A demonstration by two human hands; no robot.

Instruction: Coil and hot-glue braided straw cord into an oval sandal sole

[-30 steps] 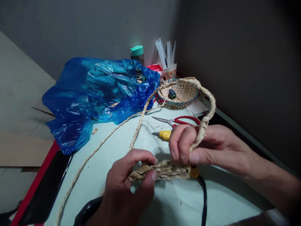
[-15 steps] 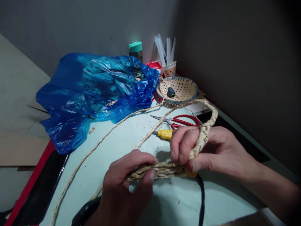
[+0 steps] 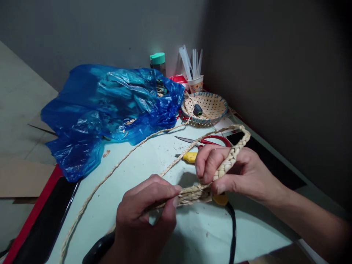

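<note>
Between my two hands is a flat coil of braided straw [image 3: 194, 196], its layers lying side by side. My left hand [image 3: 150, 207] pinches the coil's left end between thumb and fingers. My right hand [image 3: 236, 172] is closed on the straw braid [image 3: 229, 159] where it meets the coil's right end. From there the braid loops up over the right hand, then runs back down to the left across the table. Behind the right hand lie red-handled scissors [image 3: 214, 140] and a yellow-handled tool [image 3: 189, 157], both partly covered.
A blue plastic bag [image 3: 115, 102] spreads over the table's back left. Behind the scissors sits a woven basket [image 3: 213, 106] with a dark thread spool [image 3: 197, 110]. A paper cup of straws [image 3: 195, 84] and a green-lidded bottle [image 3: 158, 62] stand by the wall. A black cord [image 3: 233, 223] hangs below the coil.
My right hand has shifted slightly left and up, and its braid loop leans lower to the right. My left fingertips have closed more tightly on the coil's upper edge. The view has shifted slightly.
</note>
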